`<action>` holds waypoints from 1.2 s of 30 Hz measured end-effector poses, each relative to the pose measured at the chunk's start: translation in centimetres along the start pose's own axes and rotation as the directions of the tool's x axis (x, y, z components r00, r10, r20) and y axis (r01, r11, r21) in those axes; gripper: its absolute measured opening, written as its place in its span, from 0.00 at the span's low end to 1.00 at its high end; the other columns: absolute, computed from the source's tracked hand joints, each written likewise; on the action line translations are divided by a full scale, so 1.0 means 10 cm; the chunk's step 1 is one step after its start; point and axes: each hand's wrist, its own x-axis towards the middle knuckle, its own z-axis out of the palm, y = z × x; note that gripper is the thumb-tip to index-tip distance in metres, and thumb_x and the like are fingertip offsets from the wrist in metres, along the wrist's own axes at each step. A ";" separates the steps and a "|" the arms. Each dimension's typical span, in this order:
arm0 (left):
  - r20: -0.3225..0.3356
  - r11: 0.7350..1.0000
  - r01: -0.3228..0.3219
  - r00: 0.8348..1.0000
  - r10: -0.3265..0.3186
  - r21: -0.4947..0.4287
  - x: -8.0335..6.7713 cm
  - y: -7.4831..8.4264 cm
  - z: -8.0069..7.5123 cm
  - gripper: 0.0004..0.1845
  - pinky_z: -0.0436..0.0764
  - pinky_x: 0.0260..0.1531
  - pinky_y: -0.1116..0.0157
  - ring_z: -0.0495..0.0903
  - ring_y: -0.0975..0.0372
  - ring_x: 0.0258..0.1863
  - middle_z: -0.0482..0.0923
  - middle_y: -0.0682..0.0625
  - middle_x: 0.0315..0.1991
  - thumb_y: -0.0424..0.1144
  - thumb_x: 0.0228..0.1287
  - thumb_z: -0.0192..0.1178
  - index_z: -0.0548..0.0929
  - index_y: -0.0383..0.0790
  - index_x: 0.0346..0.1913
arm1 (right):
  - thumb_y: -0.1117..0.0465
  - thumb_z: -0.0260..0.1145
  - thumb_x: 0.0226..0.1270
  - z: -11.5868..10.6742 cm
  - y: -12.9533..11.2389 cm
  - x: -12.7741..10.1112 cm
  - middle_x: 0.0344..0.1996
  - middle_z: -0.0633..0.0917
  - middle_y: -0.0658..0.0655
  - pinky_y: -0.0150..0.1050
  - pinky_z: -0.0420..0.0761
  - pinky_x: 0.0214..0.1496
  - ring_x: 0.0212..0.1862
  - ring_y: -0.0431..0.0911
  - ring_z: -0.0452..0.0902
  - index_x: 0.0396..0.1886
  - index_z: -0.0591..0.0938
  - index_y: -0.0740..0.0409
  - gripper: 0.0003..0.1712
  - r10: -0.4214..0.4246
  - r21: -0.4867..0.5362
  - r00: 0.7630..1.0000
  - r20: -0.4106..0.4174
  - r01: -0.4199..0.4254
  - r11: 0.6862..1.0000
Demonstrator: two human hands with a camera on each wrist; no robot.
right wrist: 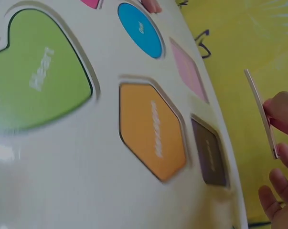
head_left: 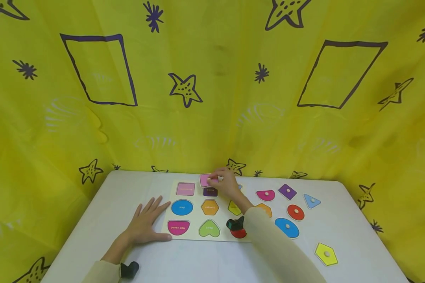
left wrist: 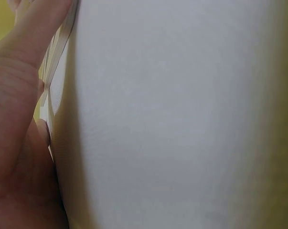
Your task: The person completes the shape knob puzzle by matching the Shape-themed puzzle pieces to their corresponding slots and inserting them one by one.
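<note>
A pale puzzle board (head_left: 196, 198) with coloured, labelled shape recesses lies on the white table. My right hand (head_left: 230, 186) pinches the small knob of a pink rectangular puzzle piece (head_left: 204, 178), held above the board's far edge, partly over the dark purple square recess (head_left: 210, 192). In the right wrist view this piece (right wrist: 259, 107) appears edge-on, off the board. The pink rectangle recess (head_left: 185, 188) lies just left of it. At the board's left edge rests my left hand (head_left: 144, 224), fingers spread, thumb by the near corner. My right sleeve hides part of the board's right side.
Loose knobbed pieces lie right of the board: a magenta half round (head_left: 265, 195), purple square (head_left: 286, 189), light blue triangle (head_left: 309, 201), red circle (head_left: 294, 216), blue oval (head_left: 282, 224), yellow pentagon (head_left: 324, 258) and partly hidden orange hexagon (head_left: 267, 208). A yellow curtain (head_left: 212, 129) hangs behind the table.
</note>
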 end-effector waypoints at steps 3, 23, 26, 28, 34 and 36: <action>0.006 1.000 0.004 1.000 -0.004 0.003 -0.01 0.01 -0.02 0.61 0.38 0.72 0.29 0.47 0.39 0.80 0.55 0.41 0.81 0.76 0.38 0.72 0.67 0.53 0.78 | 0.60 0.76 0.64 0.18 -0.04 0.03 0.47 0.82 0.58 0.55 0.74 0.62 0.56 0.56 0.74 0.38 0.92 0.59 0.07 0.002 -0.008 1.000 0.003 -0.002 1.000; 0.028 1.000 0.001 1.000 -0.002 0.018 -0.01 0.03 -0.06 0.61 0.39 0.71 0.27 0.47 0.37 0.79 0.54 0.39 0.81 0.78 0.40 0.70 0.66 0.53 0.79 | 0.49 0.75 0.65 0.95 -0.13 0.06 0.50 0.82 0.52 0.58 0.63 0.64 0.58 0.52 0.68 0.39 0.93 0.46 0.09 0.101 -0.220 0.994 -0.030 -0.106 0.970; 0.049 1.000 0.011 0.999 -0.012 0.014 -0.01 0.09 -0.11 0.60 0.39 0.71 0.27 0.46 0.37 0.79 0.54 0.38 0.81 0.76 0.41 0.70 0.66 0.52 0.78 | 0.48 0.76 0.64 0.99 -0.14 0.05 0.50 0.82 0.52 0.58 0.62 0.64 0.58 0.52 0.68 0.39 0.93 0.45 0.09 0.099 -0.243 0.994 -0.038 -0.105 0.964; 0.058 1.000 0.019 0.998 -0.019 0.013 -0.01 0.11 -0.12 0.60 0.39 0.71 0.27 0.46 0.37 0.80 0.54 0.38 0.81 0.76 0.42 0.71 0.67 0.51 0.78 | 0.48 0.76 0.64 1.00 -0.15 0.04 0.49 0.82 0.52 0.58 0.63 0.63 0.58 0.52 0.67 0.38 0.93 0.45 0.09 0.097 -0.250 0.994 -0.045 -0.106 0.963; 0.046 0.999 0.018 0.999 -0.019 0.031 -0.01 0.07 -0.09 0.61 0.40 0.71 0.27 0.46 0.37 0.80 0.54 0.39 0.81 0.76 0.40 0.71 0.66 0.52 0.79 | 0.48 0.75 0.64 0.99 -0.20 0.00 0.51 0.81 0.52 0.58 0.62 0.65 0.61 0.53 0.66 0.40 0.93 0.45 0.10 0.118 -0.225 0.992 -0.039 -0.124 0.966; 0.032 0.999 0.012 0.999 -0.013 0.030 0.00 0.04 -0.06 0.61 0.40 0.71 0.28 0.47 0.38 0.80 0.54 0.39 0.81 0.77 0.39 0.70 0.66 0.53 0.79 | 0.48 0.75 0.64 1.00 -0.21 0.00 0.52 0.81 0.52 0.59 0.61 0.66 0.62 0.53 0.66 0.41 0.93 0.45 0.10 0.121 -0.224 0.992 -0.039 -0.127 0.966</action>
